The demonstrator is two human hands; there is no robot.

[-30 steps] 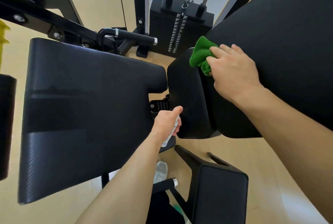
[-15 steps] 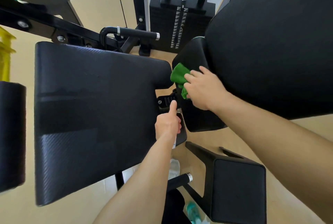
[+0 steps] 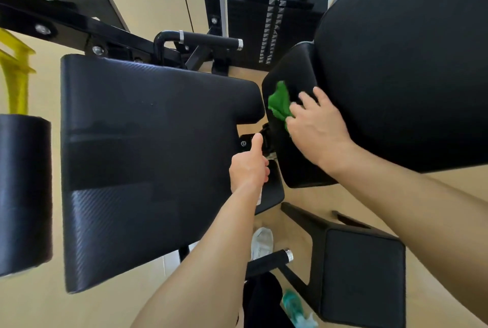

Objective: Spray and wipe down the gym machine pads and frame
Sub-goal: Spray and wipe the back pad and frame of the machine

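Note:
My right hand holds a bunched green cloth against the left face of a small black pad beside the big back pad. The hand is motion-blurred. My left hand sits just below, in the gap between the wide seat pad and the small pad, thumb pointing up. Its fingers grip a white spray bottle, which is mostly hidden by the hand and wrist.
The weight stack and a black handle stand behind the pads. A roller pad is at far left, with a yellow frame part above it. A lower black pad juts out near my shoes.
My right hand slid the green cloth down from the top of the small pad onto its left side. My left hand stayed in the gap with the bottle.

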